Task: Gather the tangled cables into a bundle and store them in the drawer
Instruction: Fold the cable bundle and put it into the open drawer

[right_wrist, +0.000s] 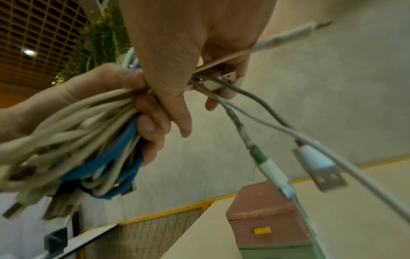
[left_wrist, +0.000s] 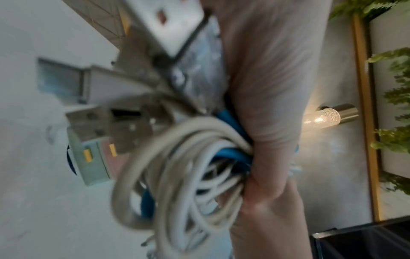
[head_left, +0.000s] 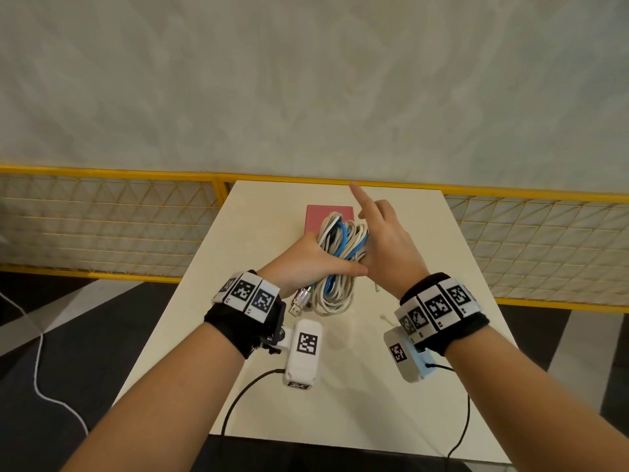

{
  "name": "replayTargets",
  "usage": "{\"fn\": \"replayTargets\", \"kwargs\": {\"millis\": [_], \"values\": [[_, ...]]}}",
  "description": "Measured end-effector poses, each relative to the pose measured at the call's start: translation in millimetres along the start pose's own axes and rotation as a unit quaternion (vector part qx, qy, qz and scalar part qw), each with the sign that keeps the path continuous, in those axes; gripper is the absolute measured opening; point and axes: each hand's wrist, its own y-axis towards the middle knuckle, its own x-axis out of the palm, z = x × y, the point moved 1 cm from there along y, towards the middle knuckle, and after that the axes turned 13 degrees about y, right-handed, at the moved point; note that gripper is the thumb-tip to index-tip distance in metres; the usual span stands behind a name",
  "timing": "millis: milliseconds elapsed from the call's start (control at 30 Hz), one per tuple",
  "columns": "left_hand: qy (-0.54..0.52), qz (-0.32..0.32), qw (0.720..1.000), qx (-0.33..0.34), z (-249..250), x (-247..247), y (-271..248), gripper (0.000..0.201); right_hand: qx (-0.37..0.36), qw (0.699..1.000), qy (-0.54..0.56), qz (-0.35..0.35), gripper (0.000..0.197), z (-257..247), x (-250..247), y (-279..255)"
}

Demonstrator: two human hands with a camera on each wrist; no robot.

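A bundle of beige, white and blue cables (head_left: 340, 243) is lifted above the table, in front of a small pink drawer box (head_left: 328, 214). My left hand (head_left: 316, 264) grips the bundle around its middle, and coils hang below the fist (left_wrist: 177, 175). My right hand (head_left: 388, 243) is against the bundle's right side with the index finger stretched up. In the right wrist view, my right hand (right_wrist: 177, 43) pinches several loose cable ends, and a USB plug (right_wrist: 319, 171) dangles from them. Below the plug stands the drawer box (right_wrist: 266, 206) with its yellow handle (right_wrist: 262, 230); the drawer looks closed.
The cream table (head_left: 374, 386) is narrow, with its edges close on both sides. A yellow mesh railing (head_left: 102, 212) runs behind it. A white cord (head_left: 37, 369) lies on the dark floor to the left. Black leads from the wrist cameras trail over the table's near edge.
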Motion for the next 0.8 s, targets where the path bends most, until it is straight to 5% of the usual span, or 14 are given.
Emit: {"fn": "replayTargets", "kwargs": {"millis": [133,233,300,367,500,633,800], "values": [[0.0,0.065,0.998,-0.006,-3,-5,-3,0.008,0.099,0.98,0.165,0.049,0.091,17,-6,-4],[-0.048,0.079,0.996,-0.023,-7,-10,-5,0.007,0.147,0.979,0.119,-0.075,0.012,24,-11,-7],[-0.068,0.078,0.994,-0.027,-8,-9,-6,0.004,0.17,0.968,0.143,-0.115,0.025,26,-9,-9],[-0.089,0.085,0.992,-0.023,-9,-5,-5,0.006,0.216,0.943,0.242,-0.078,0.028,21,-7,-9],[-0.091,0.134,0.987,0.001,-10,9,-4,0.007,0.294,0.851,0.435,-0.008,0.027,10,5,-8],[-0.077,0.179,0.98,0.032,-9,18,-1,0.018,0.29,0.832,0.473,0.01,0.03,0,14,-9],[-0.074,0.178,0.98,0.048,-7,23,0,0.03,0.292,0.767,0.571,0.012,0.04,-13,18,-4]]}}
